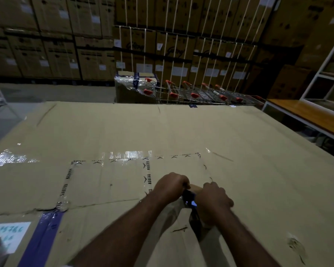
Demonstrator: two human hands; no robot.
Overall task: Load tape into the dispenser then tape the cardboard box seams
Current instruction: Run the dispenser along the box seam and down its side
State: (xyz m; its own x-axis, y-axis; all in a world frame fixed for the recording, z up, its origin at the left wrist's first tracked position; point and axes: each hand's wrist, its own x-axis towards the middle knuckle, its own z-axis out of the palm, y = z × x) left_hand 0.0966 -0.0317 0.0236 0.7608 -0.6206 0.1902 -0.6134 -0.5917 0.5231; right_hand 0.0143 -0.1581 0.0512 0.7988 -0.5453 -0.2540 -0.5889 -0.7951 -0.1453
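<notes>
A large flat cardboard box (pixel 162 132) fills the foreground, with a rectangle of clear printed tape (pixel 148 174) stuck on its top. Both my hands are closed together over a dark blue tape dispenser (pixel 190 197) near the box's front. My left hand (pixel 170 187) grips its upper left side. My right hand (pixel 212 199) wraps around what looks like a brown tape roll (pixel 196 188) on its right side. The dispenser's dark handle (pixel 196 220) hangs down between my forearms. Most of the dispenser is hidden by my fingers.
A torn seam (pixel 46 209) with blue tape (pixel 44 228) and a white label (pixel 8 236) lies at the front left. Shopping trolleys (pixel 201 93) with orange handles stand behind the box. Stacked cartons (pixel 66 45) form the back wall. A white-framed bench (pixel 307 112) stands at the right.
</notes>
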